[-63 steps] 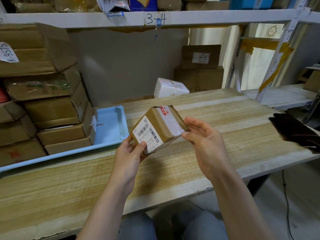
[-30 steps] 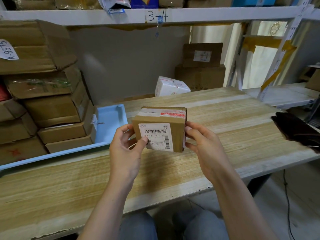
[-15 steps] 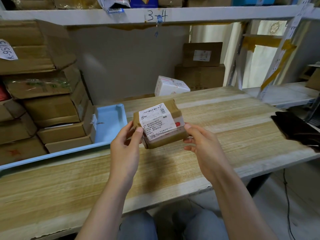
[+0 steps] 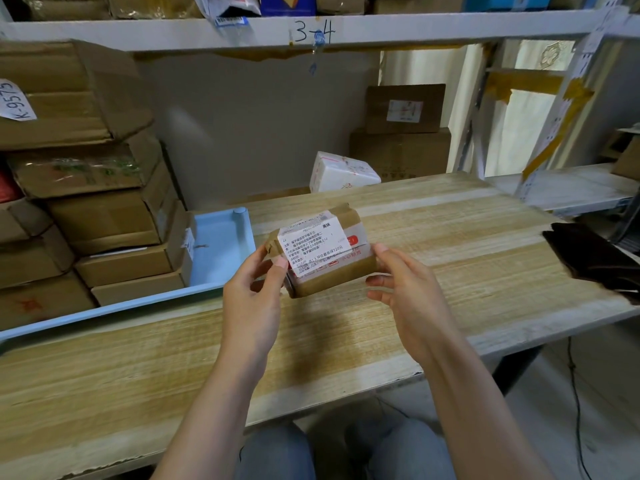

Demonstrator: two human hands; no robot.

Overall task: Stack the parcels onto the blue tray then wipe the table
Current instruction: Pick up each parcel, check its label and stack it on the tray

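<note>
Brown cardboard parcel observed in the head view, held clear of the wooden table between both hands, tilted with its white printed label facing up toward the camera. Left hand grips the parcel's left end: thumb curled onto the near face beside the label, fingers wrapped behind. Right hand grips the right end: thumb on the upper edge, fingers curled beneath and around the side.

Blue tray lies on the table just left of and behind the held parcel, already carrying stacked cardboard boxes on its left portion; its right portion shows bare blue floor. White parcel sits on the table's far edge, well apart from the hands. Dark cloth rests at the table's right edge. Shelf beam overhead bears the handwritten mark "3-4".
</note>
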